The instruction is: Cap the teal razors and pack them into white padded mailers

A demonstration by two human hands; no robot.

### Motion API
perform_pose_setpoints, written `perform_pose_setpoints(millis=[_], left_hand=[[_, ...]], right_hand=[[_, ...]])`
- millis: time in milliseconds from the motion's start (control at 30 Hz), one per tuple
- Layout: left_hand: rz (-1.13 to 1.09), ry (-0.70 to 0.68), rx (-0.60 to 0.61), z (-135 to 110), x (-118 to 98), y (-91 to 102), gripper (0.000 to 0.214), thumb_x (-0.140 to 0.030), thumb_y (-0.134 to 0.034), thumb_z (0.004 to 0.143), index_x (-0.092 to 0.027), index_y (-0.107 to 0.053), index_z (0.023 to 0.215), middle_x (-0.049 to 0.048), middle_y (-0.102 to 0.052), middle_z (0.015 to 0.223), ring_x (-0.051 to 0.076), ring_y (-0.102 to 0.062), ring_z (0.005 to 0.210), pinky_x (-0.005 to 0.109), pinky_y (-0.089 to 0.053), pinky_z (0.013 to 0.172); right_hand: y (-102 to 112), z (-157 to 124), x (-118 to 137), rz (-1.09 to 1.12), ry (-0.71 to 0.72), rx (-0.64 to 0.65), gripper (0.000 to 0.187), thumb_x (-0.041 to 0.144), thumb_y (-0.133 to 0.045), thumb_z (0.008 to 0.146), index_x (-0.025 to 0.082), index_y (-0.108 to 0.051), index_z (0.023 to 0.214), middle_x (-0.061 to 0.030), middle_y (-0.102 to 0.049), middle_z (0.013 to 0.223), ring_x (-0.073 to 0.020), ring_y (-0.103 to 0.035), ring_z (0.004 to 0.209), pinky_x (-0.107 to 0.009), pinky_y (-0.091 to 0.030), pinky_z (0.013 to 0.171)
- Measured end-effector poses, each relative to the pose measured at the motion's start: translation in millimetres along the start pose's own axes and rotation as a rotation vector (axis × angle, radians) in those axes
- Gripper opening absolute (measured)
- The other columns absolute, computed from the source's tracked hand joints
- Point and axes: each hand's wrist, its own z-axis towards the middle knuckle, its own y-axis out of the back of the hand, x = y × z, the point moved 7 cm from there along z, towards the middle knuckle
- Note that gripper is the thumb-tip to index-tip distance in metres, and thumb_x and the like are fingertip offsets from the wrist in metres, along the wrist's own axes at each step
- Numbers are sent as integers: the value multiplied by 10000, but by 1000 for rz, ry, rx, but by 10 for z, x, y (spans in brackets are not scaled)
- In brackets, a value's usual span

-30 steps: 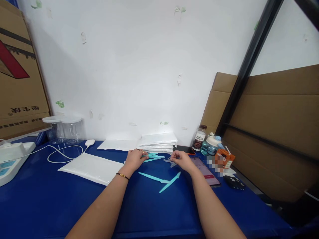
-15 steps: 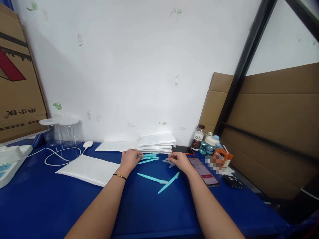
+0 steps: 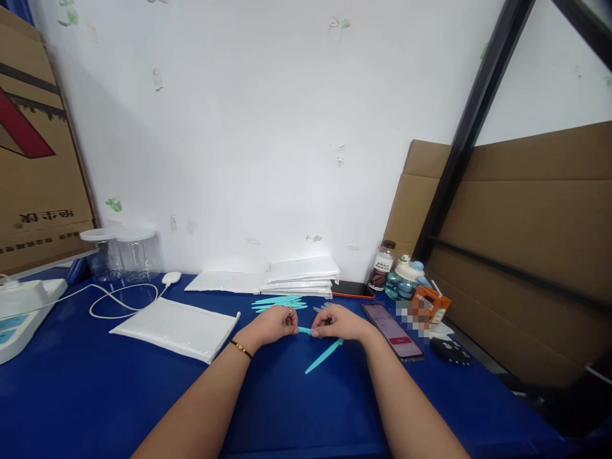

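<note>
My left hand and my right hand are close together above the blue table, fingers pinched. Between them they hold a turquoise eyebrow razor, the left at one end and the right at the other. My right fingers hide the razor's right end, and any small cover there cannot be made out. Another turquoise eyebrow razor lies slantwise just below my right hand. Beyond my left hand is a loose pile of turquoise razors. Small clear blade covers lie behind my right hand, partly hidden by it.
A white padded envelope lies at left, with stacked white envelopes against the wall. Two phones, one a lit phone, a brown-capped bottle, a water bottle and an orange carton stand or lie at right. Clear jars are back left.
My left hand has left the razor pile and come nearer and right. My right hand has moved from the clear covers toward it. One of the two crossed razors is gone from its spot.
</note>
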Motion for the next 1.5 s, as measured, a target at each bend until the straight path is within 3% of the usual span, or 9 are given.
perform_pose_setpoints(millis=[167,333,400,467,533,667,933,1133,1500], left_hand=[[-22,58,-97,4,88,143,188,-356,-526,764,-182,-596,775,-10,-581,675,132,-528,631,220,-365,559],[172,217,-265,-54,299,335,157,-325,-504,793,-201,-600,805,18,-636,779,163,-574,722,243,-373,607],[270,226,-321,-66,308,376,142,-313,-522,788,-214,-615,832,27,-652,848,184,-586,812,268,-388,691],[334,222,-385,-73,278,404,187,-317,-558,771,-230,-621,923,39,-650,950,211,-568,935,300,-385,789],[322,209,-422,-72,227,402,264,-335,-576,761,-234,-606,1003,50,-634,1016,223,-544,999,315,-383,833],[145,97,-287,-23,42,233,276,-410,-531,786,-209,-618,953,52,-627,966,190,-577,877,278,-428,756],[167,-127,-32,-21,-280,-74,368,-424,-637,710,-247,-607,1031,27,-621,931,187,-564,846,251,-415,697],[341,-106,-96,24,-210,-62,129,-284,-550,798,-226,-637,874,43,-603,880,200,-545,880,277,-403,738],[194,58,-272,-19,-115,287,165,-204,-461,801,-180,-624,803,53,-629,866,173,-569,788,256,-405,686]], right_hand=[[150,14,-91,-14,11,-175,250,358,-570,762,151,-712,755,-22,-658,619,-126,-548,553,-207,-380,522],[476,-49,-359,-139,-102,-500,265,368,-551,766,149,-700,790,-53,-672,725,-169,-580,660,-249,-409,616],[545,-101,-400,-169,-102,-543,237,355,-581,742,155,-694,802,-67,-672,816,-181,-576,725,-264,-417,664],[543,-147,-438,-132,-104,-462,195,319,-627,696,156,-687,787,-58,-657,826,-174,-567,730,-257,-423,660],[451,-187,-478,-61,-122,-248,216,278,-702,613,160,-688,793,-27,-635,765,-156,-558,684,-234,-421,606],[290,-259,-473,-81,-152,20,243,196,-777,492,181,-699,722,14,-598,639,-130,-523,585,-212,-378,521],[3,-19,-237,-168,-68,-65,41,160,-653,583,165,-663,622,8,-588,618,-106,-506,545,-199,-348,484],[-9,21,-45,-279,89,-153,54,129,-628,572,167,-648,605,-3,-582,719,-111,-511,636,-187,-366,545],[193,-40,-81,-12,-23,-237,231,358,-559,767,160,-657,703,-11,-648,611,-105,-505,441,-208,-364,458]])
